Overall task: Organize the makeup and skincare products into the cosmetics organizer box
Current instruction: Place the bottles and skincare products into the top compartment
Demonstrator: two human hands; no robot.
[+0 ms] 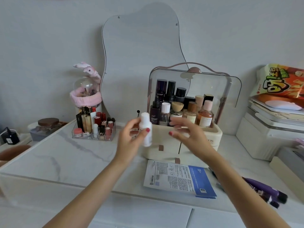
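Note:
My left hand [131, 139] holds a small white bottle [146, 127] upright, just left of and in front of the cream cosmetics organizer box [212, 135]. The box's clear lid [213, 86] is raised, and several bottles [181, 106] stand packed in its top tray. My right hand [185, 132] hovers with fingers spread in front of the box, beside the white bottle, holding nothing. A blue and white sheet-mask packet [179, 178] lies flat on the marble table before the box. Purple tubes [266, 191] lie at the right.
A clear lipstick holder [95, 127] full of lipsticks stands left of the box. Behind it are a glass dome with a pink headband [85, 94] and a wavy mirror [141, 51]. A lidded jar [47, 127] sits far left; stacked boxes and a snack bag [281, 81] at right.

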